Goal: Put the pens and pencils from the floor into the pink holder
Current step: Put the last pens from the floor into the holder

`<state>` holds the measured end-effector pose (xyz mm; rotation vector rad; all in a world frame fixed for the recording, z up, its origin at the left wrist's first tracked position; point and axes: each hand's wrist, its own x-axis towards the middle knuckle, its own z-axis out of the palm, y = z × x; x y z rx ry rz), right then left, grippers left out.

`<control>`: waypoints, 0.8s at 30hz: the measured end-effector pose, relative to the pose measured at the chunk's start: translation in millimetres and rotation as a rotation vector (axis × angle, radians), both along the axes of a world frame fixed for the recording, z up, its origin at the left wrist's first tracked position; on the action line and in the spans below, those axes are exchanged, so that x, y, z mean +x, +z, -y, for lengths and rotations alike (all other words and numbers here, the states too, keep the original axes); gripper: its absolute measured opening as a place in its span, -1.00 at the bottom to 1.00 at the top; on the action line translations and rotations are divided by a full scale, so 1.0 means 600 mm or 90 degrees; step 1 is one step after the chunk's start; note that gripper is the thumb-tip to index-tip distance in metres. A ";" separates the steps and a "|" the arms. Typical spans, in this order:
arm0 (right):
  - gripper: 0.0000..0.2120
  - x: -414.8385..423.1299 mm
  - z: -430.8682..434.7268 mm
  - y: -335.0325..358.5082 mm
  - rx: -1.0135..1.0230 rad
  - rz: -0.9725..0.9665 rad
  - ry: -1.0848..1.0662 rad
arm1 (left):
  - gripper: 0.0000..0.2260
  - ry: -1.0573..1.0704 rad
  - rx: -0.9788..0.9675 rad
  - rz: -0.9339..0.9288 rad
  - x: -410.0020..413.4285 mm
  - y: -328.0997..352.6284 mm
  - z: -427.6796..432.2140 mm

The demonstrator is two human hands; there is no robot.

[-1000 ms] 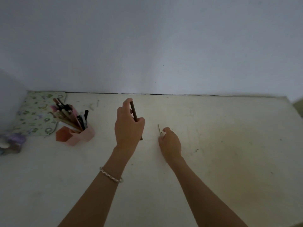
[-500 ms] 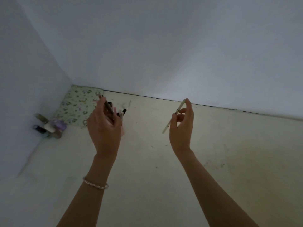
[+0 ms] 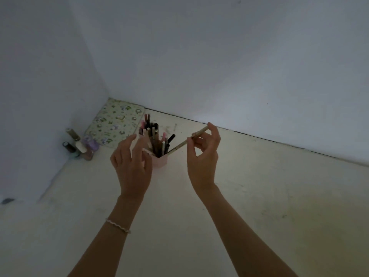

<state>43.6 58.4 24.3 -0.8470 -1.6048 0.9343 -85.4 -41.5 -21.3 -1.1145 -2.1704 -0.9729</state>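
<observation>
Pale floor (image 3: 259,196) meets grey walls in a corner at eleven o'clock, where a patterned mat (image 3: 117,124) lies. The left hand (image 3: 131,166) hovers with fingers spread and empty, just in front of the pink holder (image 3: 159,161), which is full of pens. At its three o'clock, the right hand (image 3: 202,156) pinches a beige pencil (image 3: 185,143), lower tip at the holder's rim. Small bottles (image 3: 79,146) stand at nine o'clock.
</observation>
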 end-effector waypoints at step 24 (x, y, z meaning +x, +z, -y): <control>-0.54 -0.110 0.001 -0.114 -0.237 0.433 0.179 | -0.38 -0.008 -0.091 0.633 -0.062 -0.034 -0.018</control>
